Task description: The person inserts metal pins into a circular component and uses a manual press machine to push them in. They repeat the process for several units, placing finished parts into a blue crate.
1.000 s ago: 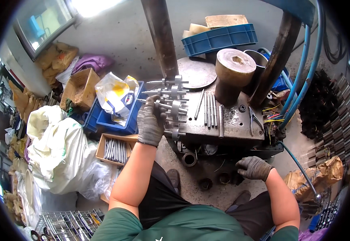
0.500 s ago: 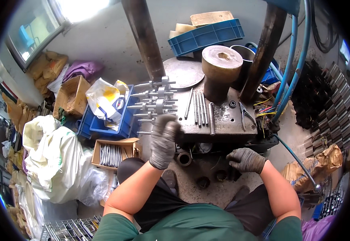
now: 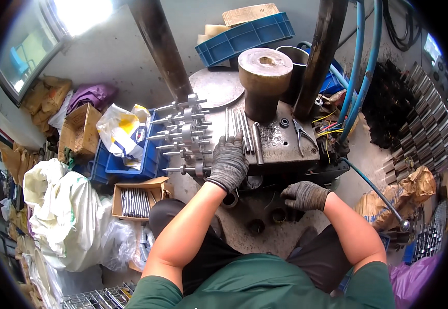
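My left hand (image 3: 229,164), in a grey knitted glove, lies over the near left part of the dark metal press table (image 3: 285,164). Its fingers stretch forward onto the near ends of several slim steel rods (image 3: 242,126), and nothing is visibly gripped. A thicker steel bar (image 3: 257,144) lies just right of the rods. Along the table's left edge stands a row of metal shafts with round collars (image 3: 187,135); the nearest shaft (image 3: 188,169) is beside my left wrist. My right hand (image 3: 306,196), also gloved, hovers before the table's front edge, fingers loosely bent, with nothing seen in it.
Pliers (image 3: 302,137), small rings (image 3: 271,136) and a thick round metal post (image 3: 264,85) are on the table. Two steel columns rise behind. Left are a blue crate (image 3: 157,162) and a cardboard box of rods (image 3: 136,201). A green hose (image 3: 373,190) crosses at right.
My left hand has moved from the shafts at the table's left edge rightward onto the rods. The nearest shaft, covered before, now shows. My right hand stays before the table; the view has shifted slightly.
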A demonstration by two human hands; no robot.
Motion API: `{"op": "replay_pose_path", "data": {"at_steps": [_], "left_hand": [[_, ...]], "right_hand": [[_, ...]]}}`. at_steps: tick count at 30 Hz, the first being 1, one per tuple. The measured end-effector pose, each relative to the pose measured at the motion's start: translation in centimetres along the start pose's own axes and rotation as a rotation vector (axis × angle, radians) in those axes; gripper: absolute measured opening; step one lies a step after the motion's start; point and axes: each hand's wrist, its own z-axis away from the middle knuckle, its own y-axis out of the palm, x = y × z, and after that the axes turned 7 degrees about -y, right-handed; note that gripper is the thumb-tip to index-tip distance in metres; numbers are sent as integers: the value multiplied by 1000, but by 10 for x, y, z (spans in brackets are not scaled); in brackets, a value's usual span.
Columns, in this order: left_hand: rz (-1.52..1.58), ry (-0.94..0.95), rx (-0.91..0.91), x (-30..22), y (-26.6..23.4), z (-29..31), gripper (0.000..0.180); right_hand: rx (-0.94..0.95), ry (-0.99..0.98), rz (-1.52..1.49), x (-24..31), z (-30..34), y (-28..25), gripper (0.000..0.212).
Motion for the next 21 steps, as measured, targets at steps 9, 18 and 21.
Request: {"op": "replay_pose_path", "data": {"at_steps": [9,18,21], "left_hand": [[-54,84,27,-10,-22,26,50],[192,122,13,7,-31,20,42],[403,105,-58,-3,-78,35,40]], "right_hand": [[-8,17,-19,-17,7,16,38],[-22,46,-131,-15,-2,15,35],[-81,-66,-32,-26,0,24,28]]}}
